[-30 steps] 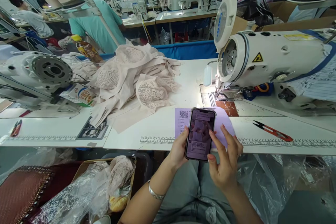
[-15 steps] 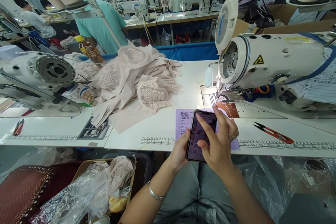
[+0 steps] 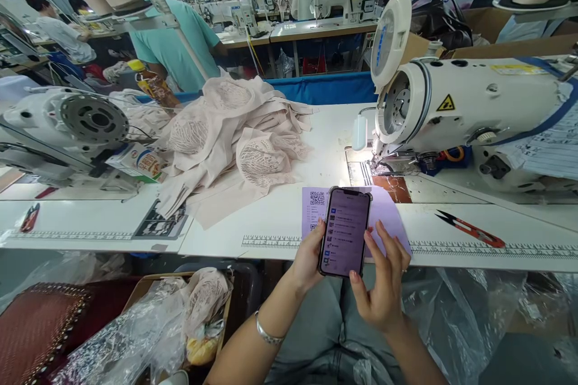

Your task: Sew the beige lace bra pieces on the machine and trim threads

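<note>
A smartphone with a lit screen showing a list rests in my left hand, whose fingers close around its left edge. My right hand is at the phone's lower right side, fingers apart and holding nothing; its fingertips are near or touching the edge, I cannot tell which. Behind the phone, a purple sheet with printed codes lies on the white table. Beyond it stands a sewing machine, its needle area lit. To the left is a pile of beige lace bras.
Orange thread snips lie on the right, near a ruler strip along the front edge. Another machine, a small carton and a drink bottle are on the left. A box with plastic bags sits below. A person in green works opposite.
My right hand has drawn back from the phone screen, down and to the right. The screen has switched from a picture-like page to a list. My left hand keeps hold of the phone.
</note>
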Demonstrator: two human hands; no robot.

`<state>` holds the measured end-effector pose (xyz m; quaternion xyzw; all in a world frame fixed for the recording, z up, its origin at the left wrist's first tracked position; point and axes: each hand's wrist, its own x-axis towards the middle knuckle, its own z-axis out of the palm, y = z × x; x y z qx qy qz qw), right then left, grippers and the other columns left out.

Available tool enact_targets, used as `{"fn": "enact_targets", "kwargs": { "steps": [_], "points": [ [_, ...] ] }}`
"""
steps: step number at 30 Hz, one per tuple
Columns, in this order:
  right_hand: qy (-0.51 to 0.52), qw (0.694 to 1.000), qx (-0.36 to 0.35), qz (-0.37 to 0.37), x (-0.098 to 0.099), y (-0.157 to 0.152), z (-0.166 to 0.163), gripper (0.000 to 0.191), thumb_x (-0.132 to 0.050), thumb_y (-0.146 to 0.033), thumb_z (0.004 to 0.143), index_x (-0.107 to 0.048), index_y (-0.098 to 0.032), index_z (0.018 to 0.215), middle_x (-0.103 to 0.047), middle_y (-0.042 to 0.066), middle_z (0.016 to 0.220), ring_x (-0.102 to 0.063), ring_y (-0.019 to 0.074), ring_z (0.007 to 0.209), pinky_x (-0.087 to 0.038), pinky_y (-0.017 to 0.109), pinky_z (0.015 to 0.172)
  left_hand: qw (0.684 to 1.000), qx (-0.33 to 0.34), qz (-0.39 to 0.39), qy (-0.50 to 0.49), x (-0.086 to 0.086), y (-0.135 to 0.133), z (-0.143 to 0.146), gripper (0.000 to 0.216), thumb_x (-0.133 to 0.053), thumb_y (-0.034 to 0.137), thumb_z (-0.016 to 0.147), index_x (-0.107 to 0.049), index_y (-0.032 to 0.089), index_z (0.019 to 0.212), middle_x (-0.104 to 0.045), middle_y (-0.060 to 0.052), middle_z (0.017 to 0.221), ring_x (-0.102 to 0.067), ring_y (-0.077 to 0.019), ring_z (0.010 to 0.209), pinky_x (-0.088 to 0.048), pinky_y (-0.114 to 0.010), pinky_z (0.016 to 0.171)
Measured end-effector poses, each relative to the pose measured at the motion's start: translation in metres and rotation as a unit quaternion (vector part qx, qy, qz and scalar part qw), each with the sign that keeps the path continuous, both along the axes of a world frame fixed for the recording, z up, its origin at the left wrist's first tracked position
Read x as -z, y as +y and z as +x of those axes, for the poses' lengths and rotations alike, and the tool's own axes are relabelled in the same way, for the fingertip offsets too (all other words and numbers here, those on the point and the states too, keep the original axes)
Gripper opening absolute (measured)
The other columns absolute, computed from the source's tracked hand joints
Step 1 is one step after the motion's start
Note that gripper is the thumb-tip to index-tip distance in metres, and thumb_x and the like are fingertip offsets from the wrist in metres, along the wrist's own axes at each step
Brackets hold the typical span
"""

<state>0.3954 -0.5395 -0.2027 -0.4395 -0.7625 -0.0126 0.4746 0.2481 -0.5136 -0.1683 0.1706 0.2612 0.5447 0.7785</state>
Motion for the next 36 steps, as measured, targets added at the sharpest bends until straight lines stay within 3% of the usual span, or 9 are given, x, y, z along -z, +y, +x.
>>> {"fn": "enact_targets", "kwargs": {
  "steps": [4, 10, 16, 28, 32, 36],
  "points": [
    [0.010, 1.000, -0.001, -0.006, 0.004, -0.005, 0.000, 0.067, -0.052, -0.024, 0.093, -0.032, -0.018, 0.156, -0.035, 0.017, 0.161, -0.039, 0.0325, 0.143, -0.030, 0.055, 0.114, 0.999, 0.027, 0.012, -0.023, -0.003, 0.001, 0.001, 0.053, -0.075, 0.057, 0.082, -0.076, 0.011, 0.108, -0.076, -0.017, 0.117, -0.057, -0.0369, 0.132, -0.036, -0.051, 0.120],
    [0.014, 1.000, 0.020, -0.010, -0.003, -0.002, -0.006, 0.069, -0.056, -0.029, 0.093, -0.031, -0.018, 0.156, -0.039, 0.020, 0.158, -0.043, 0.0350, 0.140, -0.034, 0.057, 0.110, 1.000, -0.018, -0.020, 0.004, 0.002, 0.000, -0.001, 0.055, -0.081, 0.056, 0.076, -0.076, 0.014, 0.111, -0.076, -0.015, 0.117, -0.061, -0.0367, 0.128, -0.040, -0.051, 0.117],
    [0.018, 1.000, 0.017, -0.013, -0.004, -0.002, -0.008, 0.067, -0.056, -0.028, 0.094, -0.033, -0.018, 0.156, -0.040, 0.019, 0.157, -0.043, 0.0342, 0.140, -0.032, 0.056, 0.112, 1.000, -0.010, -0.003, 0.009, 0.003, -0.001, -0.001, 0.058, -0.078, 0.058, 0.078, -0.075, 0.012, 0.113, -0.075, -0.015, 0.118, -0.063, -0.0362, 0.126, -0.042, -0.051, 0.115],
    [0.004, 1.000, 0.013, 0.001, 0.000, -0.006, -0.009, 0.055, -0.050, -0.029, 0.097, -0.043, -0.022, 0.151, -0.041, 0.016, 0.156, -0.047, 0.0339, 0.135, -0.036, 0.053, 0.109, 0.998, 0.055, 0.018, -0.027, -0.004, -0.002, -0.001, 0.060, -0.070, 0.059, 0.085, -0.074, 0.008, 0.115, -0.074, -0.020, 0.119, -0.059, -0.0392, 0.131, -0.040, -0.053, 0.116],
    [0.000, 1.000, 0.024, 0.014, -0.003, -0.002, -0.008, 0.053, -0.044, -0.034, 0.101, -0.042, -0.021, 0.152, -0.046, 0.016, 0.153, -0.048, 0.0335, 0.134, -0.035, 0.053, 0.109, 1.000, 0.023, -0.006, -0.002, -0.001, -0.001, -0.001, 0.058, -0.074, 0.059, 0.081, -0.075, 0.009, 0.111, -0.075, -0.019, 0.117, -0.060, -0.0393, 0.128, -0.041, -0.053, 0.116],
    [-0.005, 1.000, 0.028, 0.009, -0.009, 0.009, -0.005, 0.059, -0.039, -0.042, 0.103, -0.030, -0.021, 0.158, -0.052, 0.015, 0.148, -0.043, 0.0342, 0.140, -0.031, 0.058, 0.114, 0.999, -0.015, -0.026, 0.019, 0.003, -0.001, 0.000, 0.050, -0.073, 0.053, 0.085, -0.075, 0.010, 0.112, -0.076, -0.017, 0.117, -0.061, -0.0382, 0.128, -0.042, -0.053, 0.115]
  ]
}}
